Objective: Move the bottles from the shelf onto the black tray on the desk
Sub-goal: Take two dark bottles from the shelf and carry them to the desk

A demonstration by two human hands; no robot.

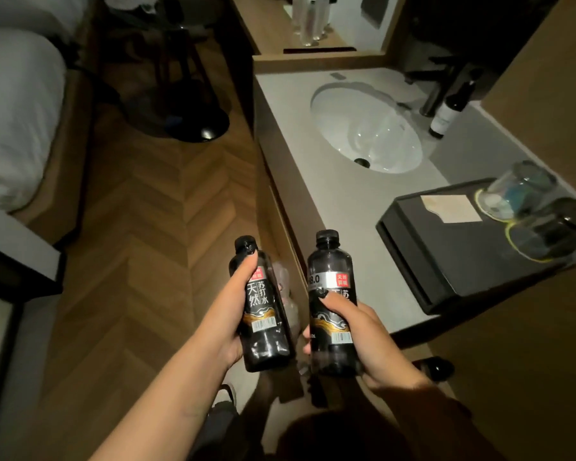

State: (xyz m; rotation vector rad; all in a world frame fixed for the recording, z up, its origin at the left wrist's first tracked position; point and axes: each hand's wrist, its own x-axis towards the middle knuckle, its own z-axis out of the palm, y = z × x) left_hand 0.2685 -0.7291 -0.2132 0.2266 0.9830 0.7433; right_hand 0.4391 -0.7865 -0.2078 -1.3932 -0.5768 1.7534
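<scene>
I hold two dark plastic bottles with black caps and black labels. My left hand [233, 314] grips the left bottle [263, 314] around its middle, tilted slightly left. My right hand [363, 331] grips the right bottle [331, 281] near its lower half, upright. Both bottles hang over the wooden floor, just left of the counter's front edge. The black tray [429, 257] lies on the grey counter to the right, beyond the right bottle, with a white card and two upturned glasses on it.
A white sink [363, 128] with a dark faucet [443, 84] is set in the grey counter [330, 201]. A small dark bottle [449, 111] stands beside the faucet. Two glasses [519, 191] crowd the tray's right side. A bed [14, 111] sits far left.
</scene>
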